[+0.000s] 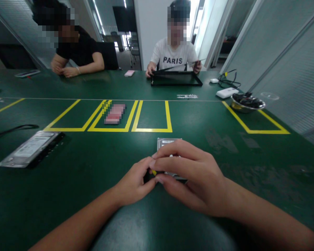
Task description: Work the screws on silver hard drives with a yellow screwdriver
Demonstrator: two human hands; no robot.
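Observation:
My left hand [137, 181] and my right hand [196, 177] meet fingertip to fingertip near the middle of the table. Between them is a small black-and-yellow piece [154, 172], mostly covered by the fingers, so its kind does not show. Both hands are closed in a pinch around it. Behind and partly under my right hand lies a hard drive [169, 140], with only its far edge and some of its middle showing. A second hard drive [28, 150], with a white label, lies to the left, apart from both hands.
Yellow tape outlines [151, 130] mark the green table [94, 219]; a pink-and-white pack [115, 114] lies inside one. At right are a metal bowl [247, 108] of dark items, a white box [227, 92] and cables. Two people sit opposite, one holding a black frame [176, 83].

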